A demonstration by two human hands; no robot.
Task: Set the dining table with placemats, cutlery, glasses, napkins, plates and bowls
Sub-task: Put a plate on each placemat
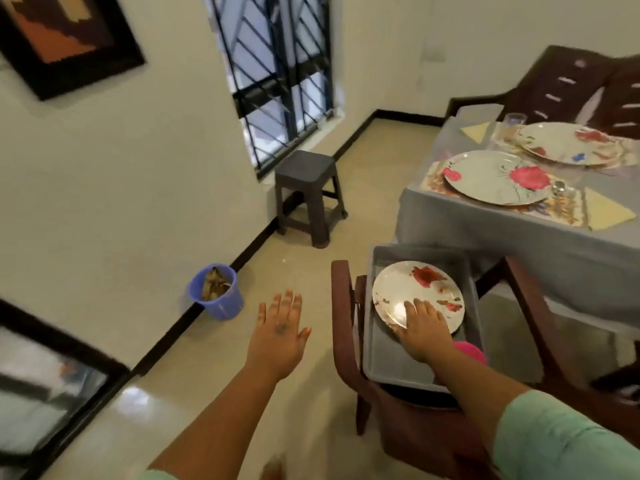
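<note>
A white plate with red flowers (412, 289) lies in a grey tray (388, 358) that sits on a brown chair (343, 317). My right hand (424, 329) lies on the near edge of that plate; whether its fingers curl under the rim is hidden. My left hand (280, 334) hovers over the floor with its fingers spread and holds nothing. On the grey-clothed table (485, 230) two flowered plates (495, 176) (568, 142) rest on placemats (433, 178), with yellow napkins (604, 211) (476, 131) and glasses (514, 120) (558, 187) beside them.
A pink object (472, 351) shows by the tray under my right wrist. A dark stool (306, 174) stands under the barred window, and a blue bin (218, 292) stands against the wall. More brown chairs (568, 81) stand behind the table.
</note>
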